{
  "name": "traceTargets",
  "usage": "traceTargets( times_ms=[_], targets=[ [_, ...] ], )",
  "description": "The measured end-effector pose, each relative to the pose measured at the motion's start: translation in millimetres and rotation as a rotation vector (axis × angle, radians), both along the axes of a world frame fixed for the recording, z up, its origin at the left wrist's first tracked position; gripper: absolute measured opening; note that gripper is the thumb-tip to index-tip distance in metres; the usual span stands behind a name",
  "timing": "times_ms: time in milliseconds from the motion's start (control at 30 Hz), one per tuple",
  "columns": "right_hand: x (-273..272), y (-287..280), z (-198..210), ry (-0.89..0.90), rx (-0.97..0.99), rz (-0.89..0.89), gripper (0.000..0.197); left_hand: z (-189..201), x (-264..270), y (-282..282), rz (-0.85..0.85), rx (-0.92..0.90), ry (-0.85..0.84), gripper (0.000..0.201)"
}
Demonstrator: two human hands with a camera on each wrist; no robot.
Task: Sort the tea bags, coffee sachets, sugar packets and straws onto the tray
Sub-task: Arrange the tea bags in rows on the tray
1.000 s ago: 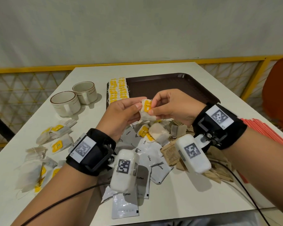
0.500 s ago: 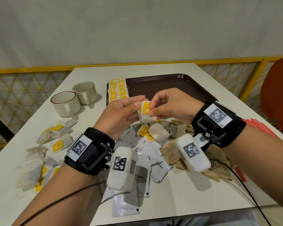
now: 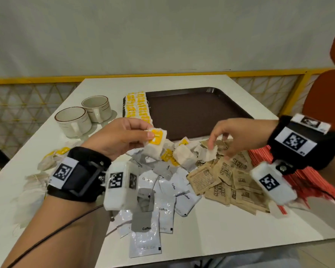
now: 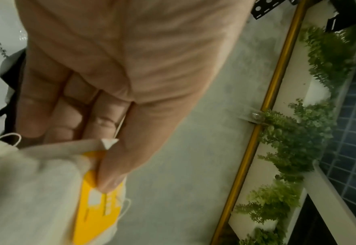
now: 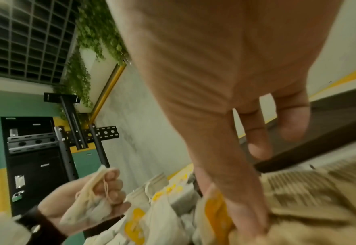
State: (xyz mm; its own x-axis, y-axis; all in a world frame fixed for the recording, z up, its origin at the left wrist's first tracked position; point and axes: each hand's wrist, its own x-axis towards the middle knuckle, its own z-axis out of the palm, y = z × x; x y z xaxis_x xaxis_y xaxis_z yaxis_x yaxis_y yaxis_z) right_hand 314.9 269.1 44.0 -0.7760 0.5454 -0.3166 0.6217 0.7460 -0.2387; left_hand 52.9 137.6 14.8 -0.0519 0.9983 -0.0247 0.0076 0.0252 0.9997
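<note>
My left hand (image 3: 151,135) pinches a white tea bag (image 3: 157,141) by its yellow tag (image 4: 97,215), above the mixed pile. My right hand (image 3: 219,149) reaches down into the pile, thumb and fingertip closing on another tea bag (image 3: 208,154) whose yellow tag (image 5: 212,213) lies under the thumb. Its other fingers (image 5: 256,140) hang free. The brown tray (image 3: 191,113) lies behind, with a row of tea bags (image 3: 137,107) along its left edge. Coffee sachets (image 3: 162,190), brown sugar packets (image 3: 220,178) and red straws (image 3: 302,180) lie on the table.
Two ceramic cups (image 3: 74,120) (image 3: 97,107) stand left of the tray. More loose tea bags (image 3: 39,178) lie at the table's left side. A yellow railing (image 3: 259,73) runs behind the table, and an orange chair (image 3: 327,93) stands at the right.
My right hand has let go of the tea bag that both hands held and dropped right into the pile. My left hand keeps that tea bag.
</note>
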Motion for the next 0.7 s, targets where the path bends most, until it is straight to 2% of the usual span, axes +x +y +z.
traceTargets(
  times_ms=[100,167,300,367,433,500,567,633,700],
  targets=[
    [-2,5,-11,0.115,0.013,0.051,0.010,-1,0,0,0.002,-0.007,0.002,0.010],
    [-3,8,-3,0.198,-0.033,0.070,0.005,-3,-3,2,0.072,0.017,-0.007,0.011],
    [-17,-6,28,0.359,-0.247,0.146,0.014,-6,-6,5,0.263,0.076,0.028,0.008],
    [-35,-17,29,0.315,-0.346,0.181,0.017,-9,-6,6,0.306,0.078,0.066,0.007],
    [-57,-27,19,0.265,-0.362,0.193,0.025,-11,-7,7,0.329,0.071,0.097,0.008],
    [-77,-33,6,0.225,-0.260,0.198,0.038,-12,-8,8,0.369,0.077,0.125,0.008],
    [-92,-37,-5,0.161,-0.035,0.231,0.045,-13,-9,9,0.410,0.093,0.135,0.008],
    [-103,-39,-13,0.106,0.124,0.239,0.039,-14,-11,9,0.441,0.104,0.125,0.006],
    [-108,-40,-16,0.105,0.190,0.235,0.023,-14,-10,10,0.458,0.114,0.123,0.006]
  ],
)
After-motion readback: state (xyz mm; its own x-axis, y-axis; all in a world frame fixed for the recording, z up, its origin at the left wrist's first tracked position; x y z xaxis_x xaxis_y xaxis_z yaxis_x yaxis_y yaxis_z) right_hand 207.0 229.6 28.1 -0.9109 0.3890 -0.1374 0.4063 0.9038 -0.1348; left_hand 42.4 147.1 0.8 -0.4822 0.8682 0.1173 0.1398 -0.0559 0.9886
